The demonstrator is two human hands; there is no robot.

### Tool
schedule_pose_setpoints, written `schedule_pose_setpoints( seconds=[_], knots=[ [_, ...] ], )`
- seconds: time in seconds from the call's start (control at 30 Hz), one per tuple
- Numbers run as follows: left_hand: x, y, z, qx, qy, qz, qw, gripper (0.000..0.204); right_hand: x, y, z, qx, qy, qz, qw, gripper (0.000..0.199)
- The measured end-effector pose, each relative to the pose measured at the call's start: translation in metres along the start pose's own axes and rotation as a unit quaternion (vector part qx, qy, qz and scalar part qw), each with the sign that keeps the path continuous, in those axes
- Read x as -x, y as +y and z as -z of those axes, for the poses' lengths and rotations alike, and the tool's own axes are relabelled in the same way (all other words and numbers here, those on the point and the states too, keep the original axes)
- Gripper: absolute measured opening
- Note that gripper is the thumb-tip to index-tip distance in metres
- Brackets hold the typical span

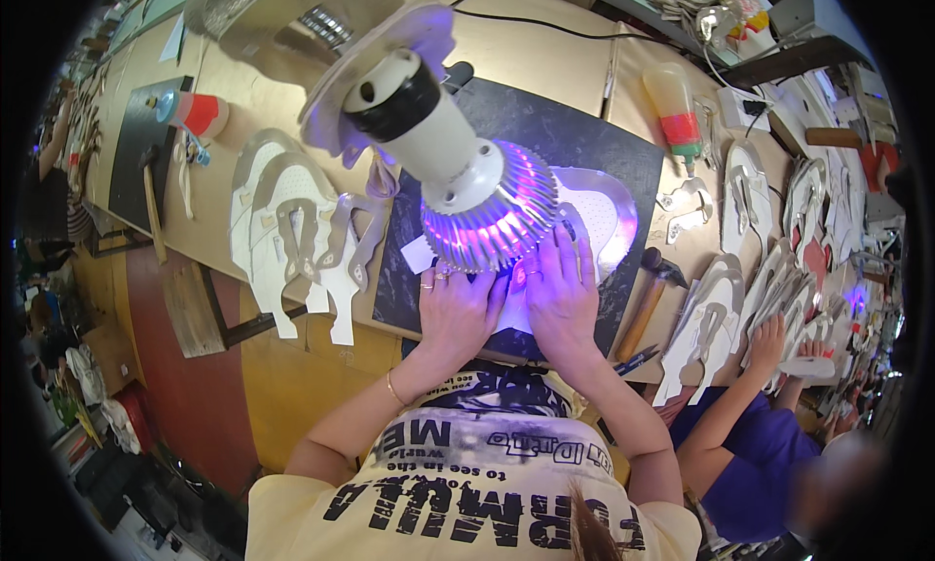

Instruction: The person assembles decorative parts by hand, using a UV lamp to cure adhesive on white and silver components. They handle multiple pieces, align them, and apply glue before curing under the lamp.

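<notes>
A white shoe upper piece (606,215) lies on a dark board, lit violet by a lamp (492,205) with a ribbed metal head. My right hand (562,293) rests on the piece with its fingers stretched forward side by side. To the left, my left hand (456,311) is beside the piece's narrow near end, fingers extended and thumb pointing toward the other hand. The lamp hangs over both hands and hides some fingertips and the middle of the piece. Whether either hand pinches an edge is hidden.
Shoe upper pieces (292,210) lie to the left, with more (706,317) stacked at right. A hammer (651,303) and pen (638,358) flank the board (618,147). Glue bottles (674,113) stand farther off. A co-worker's arm (745,391) reaches in at right.
</notes>
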State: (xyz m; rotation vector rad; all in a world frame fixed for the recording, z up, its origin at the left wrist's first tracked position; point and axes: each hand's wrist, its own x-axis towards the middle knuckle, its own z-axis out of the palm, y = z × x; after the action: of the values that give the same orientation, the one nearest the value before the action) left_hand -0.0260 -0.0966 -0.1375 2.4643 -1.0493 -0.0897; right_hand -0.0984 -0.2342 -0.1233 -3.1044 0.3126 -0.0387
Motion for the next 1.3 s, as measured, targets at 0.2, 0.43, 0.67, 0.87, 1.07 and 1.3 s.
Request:
schedule_pose_setpoints(
  seconds=[0.2, 0.43, 0.67, 0.87, 1.07, 1.3],
  knots=[
    [-0.024, -0.002, 0.028, 0.056, -0.006, -0.034, 0.998, 0.045, 0.000, 0.011, 0.010, -0.042, 0.046, -0.037, 0.997, 0.047],
    [-0.126, 0.002, -0.002, 0.146, 0.088, -0.166, 0.971, 0.036, -0.005, 0.037, 0.016, -0.161, 0.095, -0.102, 0.977, 0.042],
    [-0.171, -0.004, -0.018, 0.375, -0.172, 0.000, 0.911, 0.026, 0.038, 0.038, 0.031, -0.263, 0.121, -0.357, 0.888, 0.058],
    [-0.095, -0.037, -0.005, 0.495, -0.003, 0.175, 0.851, 0.023, 0.011, 0.076, 0.032, -0.279, 0.191, -0.280, 0.898, 0.041],
    [0.009, 0.005, 0.039, 0.571, -0.165, 0.275, 0.756, 0.031, -0.017, 0.081, 0.047, -0.276, 0.123, -0.168, 0.938, 0.022],
    [-0.009, -0.018, 0.079, 0.177, -0.065, -0.028, 0.982, 0.023, -0.030, 0.045, 0.038, -0.207, 0.038, -0.082, 0.974, 0.033]
  ],
)
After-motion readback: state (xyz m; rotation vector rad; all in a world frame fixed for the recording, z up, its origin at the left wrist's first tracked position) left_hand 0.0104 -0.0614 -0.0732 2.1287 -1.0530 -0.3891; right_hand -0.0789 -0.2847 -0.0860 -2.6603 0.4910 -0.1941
